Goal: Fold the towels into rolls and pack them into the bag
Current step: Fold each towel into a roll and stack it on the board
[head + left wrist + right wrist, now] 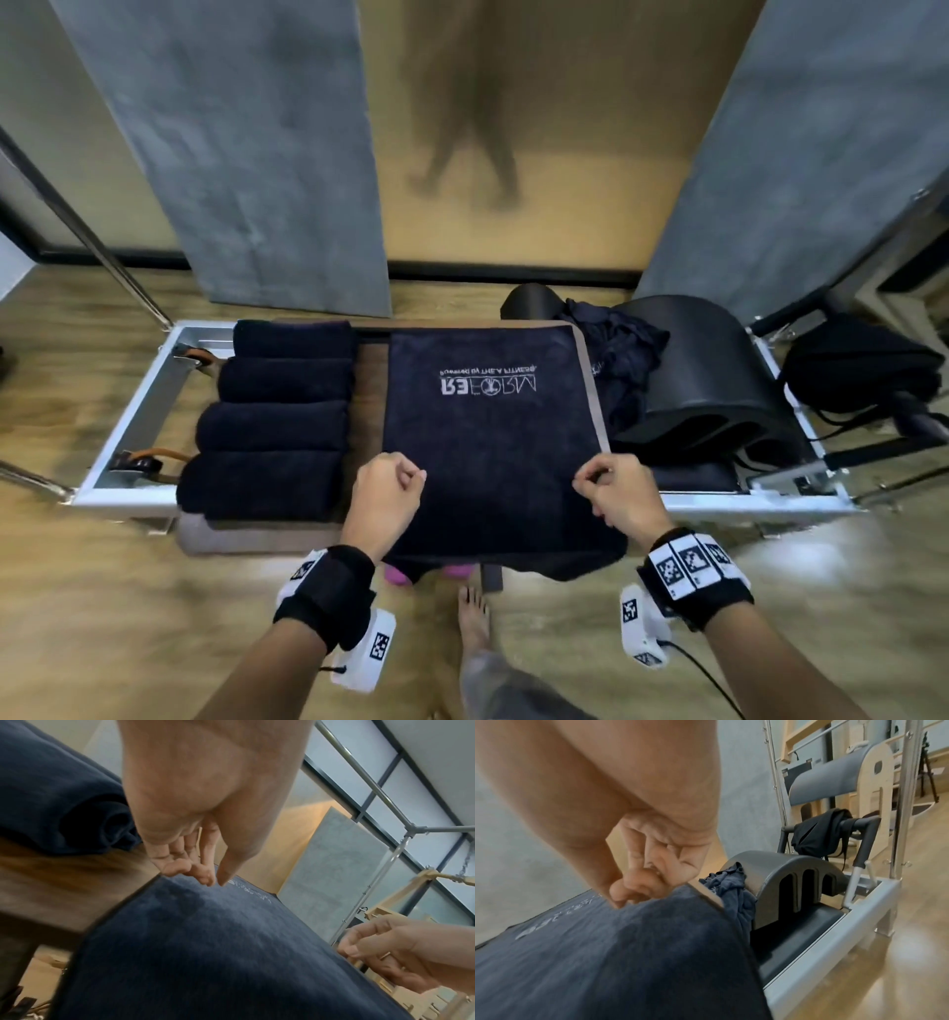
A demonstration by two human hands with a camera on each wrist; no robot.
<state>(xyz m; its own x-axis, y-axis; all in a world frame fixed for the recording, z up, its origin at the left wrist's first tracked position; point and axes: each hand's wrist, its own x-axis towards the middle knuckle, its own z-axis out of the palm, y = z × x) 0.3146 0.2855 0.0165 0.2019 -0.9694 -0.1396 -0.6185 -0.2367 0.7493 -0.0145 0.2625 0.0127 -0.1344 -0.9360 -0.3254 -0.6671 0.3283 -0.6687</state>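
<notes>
Flat towel (pixel 488 437): dark navy, spread over the padded bench (pixel 267 537), its near end hanging over the bench's front edge. White printing sits near the far end and reads upside down and mirrored from the head view; the large word cannot be read with certainty, nor can the small line beneath it. The nap shows slight shading where it has been brushed.

Left hand (pixel 382 496): fingers curled, fingertips (pixel 205 878) pinching the towel at its left edge. Right hand (pixel 619 493): fingers likewise curled, pinching the towel at its right edge; the right wrist view shows thumb and fingers (pixel 628 890) closed on a raised pucker of cloth.

Rolled towels (pixel 272 411): four, same dark navy, lying side by side in a row on the left part of the bench, just beside the flat towel. One roll end shows its spiral in the left wrist view.

Crumpled towels (pixel 616 354): a dark heap to the right of the flat towel, against a black arched block (pixel 708 380). A black bag (pixel 862 365) hangs on the metal frame (pixel 801 501) further right.
</notes>
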